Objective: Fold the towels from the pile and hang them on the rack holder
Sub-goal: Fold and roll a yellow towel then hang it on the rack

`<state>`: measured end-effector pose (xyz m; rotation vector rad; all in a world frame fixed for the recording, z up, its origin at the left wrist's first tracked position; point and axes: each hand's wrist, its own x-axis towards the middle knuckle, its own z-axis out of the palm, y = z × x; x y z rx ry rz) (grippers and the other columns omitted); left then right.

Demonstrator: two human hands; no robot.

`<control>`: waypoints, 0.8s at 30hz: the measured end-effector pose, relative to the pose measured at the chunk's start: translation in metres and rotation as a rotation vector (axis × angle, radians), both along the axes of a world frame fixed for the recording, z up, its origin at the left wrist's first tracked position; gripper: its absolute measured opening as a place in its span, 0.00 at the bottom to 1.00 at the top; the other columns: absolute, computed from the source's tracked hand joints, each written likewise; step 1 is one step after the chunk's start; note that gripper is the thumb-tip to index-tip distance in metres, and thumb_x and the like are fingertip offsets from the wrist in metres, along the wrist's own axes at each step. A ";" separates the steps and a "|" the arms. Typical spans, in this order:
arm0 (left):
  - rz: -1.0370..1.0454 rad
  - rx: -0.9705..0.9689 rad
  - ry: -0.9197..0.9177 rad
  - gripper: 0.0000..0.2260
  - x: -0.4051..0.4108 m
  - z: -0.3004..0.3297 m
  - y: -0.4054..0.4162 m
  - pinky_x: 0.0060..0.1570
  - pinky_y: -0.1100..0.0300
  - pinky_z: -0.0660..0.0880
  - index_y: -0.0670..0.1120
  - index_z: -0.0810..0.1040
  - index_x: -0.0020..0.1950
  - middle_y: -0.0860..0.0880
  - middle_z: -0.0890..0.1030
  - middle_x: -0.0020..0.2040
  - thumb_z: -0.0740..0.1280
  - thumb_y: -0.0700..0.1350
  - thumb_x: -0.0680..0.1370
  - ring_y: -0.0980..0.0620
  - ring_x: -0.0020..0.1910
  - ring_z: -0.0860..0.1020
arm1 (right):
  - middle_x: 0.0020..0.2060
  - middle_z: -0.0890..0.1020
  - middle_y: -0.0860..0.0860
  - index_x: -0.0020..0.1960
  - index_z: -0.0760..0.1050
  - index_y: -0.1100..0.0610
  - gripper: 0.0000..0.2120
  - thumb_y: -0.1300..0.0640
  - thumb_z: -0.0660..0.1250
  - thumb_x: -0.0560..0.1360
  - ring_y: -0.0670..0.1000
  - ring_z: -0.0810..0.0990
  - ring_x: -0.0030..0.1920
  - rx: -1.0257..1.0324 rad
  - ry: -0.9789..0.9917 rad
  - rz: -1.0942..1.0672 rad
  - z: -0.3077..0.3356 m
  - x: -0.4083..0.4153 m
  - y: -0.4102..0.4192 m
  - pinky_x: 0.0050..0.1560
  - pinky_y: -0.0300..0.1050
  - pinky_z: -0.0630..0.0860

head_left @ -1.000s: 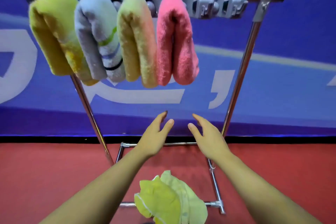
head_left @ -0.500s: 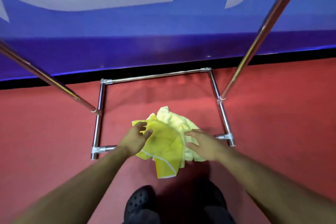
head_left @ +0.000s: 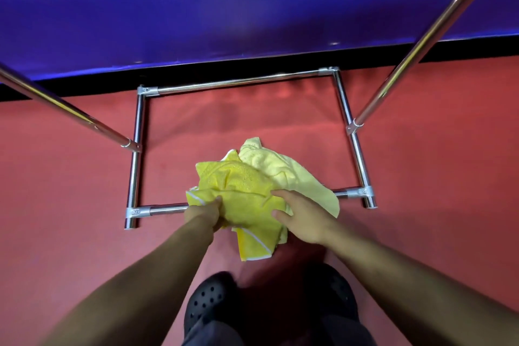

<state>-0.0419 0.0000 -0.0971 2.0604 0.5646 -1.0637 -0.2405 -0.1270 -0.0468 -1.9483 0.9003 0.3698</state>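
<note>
A crumpled bright yellow towel [head_left: 238, 191] lies on the red floor over the front bar of the rack's base, on top of a paler yellow towel [head_left: 283, 168]. My left hand [head_left: 203, 212] grips the bright towel's left edge with curled fingers. My right hand [head_left: 304, 218] rests against the towel's right side, fingers extended and pressing into the cloth. The rack's chrome base frame [head_left: 134, 177] forms a rectangle on the floor. Its top bar and the hung towels are out of view.
Two slanted chrome uprights, the left one [head_left: 70, 112] and the right one [head_left: 415, 56], rise from the base sides. A blue wall panel [head_left: 252, 22] stands right behind the rack. My black perforated shoes [head_left: 207, 303] are just below the towels on the red carpet.
The view dropped from the hung towels to the floor. Both hands came down to the pile; my left hand has closed on the bright yellow towel and the right has reached its side.
</note>
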 end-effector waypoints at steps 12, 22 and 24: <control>-0.169 -0.714 -0.100 0.13 0.019 0.192 -0.014 0.46 0.58 0.80 0.40 0.82 0.58 0.44 0.82 0.50 0.66 0.48 0.82 0.49 0.45 0.81 | 0.68 0.78 0.53 0.75 0.68 0.48 0.24 0.50 0.68 0.80 0.49 0.80 0.63 0.083 -0.230 -0.235 0.141 0.004 -0.014 0.66 0.45 0.74; -0.291 -0.991 -0.040 0.24 -0.001 0.404 0.012 0.59 0.49 0.79 0.34 0.76 0.70 0.35 0.81 0.64 0.59 0.51 0.84 0.39 0.59 0.82 | 0.53 0.84 0.52 0.80 0.58 0.53 0.27 0.54 0.63 0.83 0.39 0.82 0.48 0.175 -0.477 -0.383 0.266 -0.008 0.001 0.46 0.27 0.73; -0.300 -1.034 -0.051 0.21 -0.005 0.435 0.015 0.52 0.50 0.83 0.34 0.80 0.64 0.36 0.85 0.56 0.59 0.50 0.84 0.41 0.53 0.85 | 0.49 0.82 0.43 0.81 0.55 0.49 0.30 0.50 0.63 0.83 0.37 0.81 0.50 0.170 -0.562 -0.470 0.290 -0.011 -0.001 0.49 0.28 0.71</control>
